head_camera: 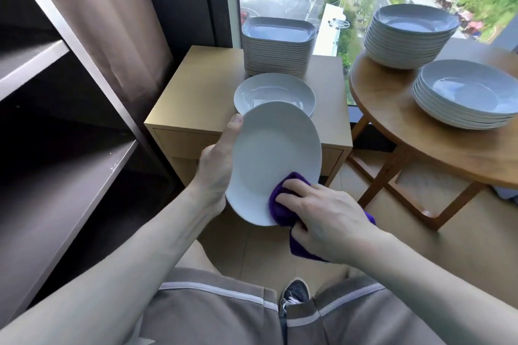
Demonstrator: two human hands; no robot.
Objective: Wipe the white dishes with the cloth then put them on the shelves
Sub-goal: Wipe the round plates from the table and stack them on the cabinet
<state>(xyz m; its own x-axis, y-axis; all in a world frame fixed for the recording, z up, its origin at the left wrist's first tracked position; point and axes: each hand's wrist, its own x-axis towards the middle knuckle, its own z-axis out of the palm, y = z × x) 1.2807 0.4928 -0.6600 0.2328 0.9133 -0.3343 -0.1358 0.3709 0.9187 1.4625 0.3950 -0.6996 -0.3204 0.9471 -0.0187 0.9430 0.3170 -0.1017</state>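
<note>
My left hand grips the left rim of a white plate, thumb over the top edge, and holds it tilted in front of me. My right hand holds a purple cloth bunched against the plate's lower right face. A white bowl sits on the low wooden cabinet just behind the plate. The dark shelves stand at my left.
A stack of square white plates stands at the back of the cabinet by the window. A round wooden table at right carries two stacks of white round dishes. A brown curtain hangs behind the shelves.
</note>
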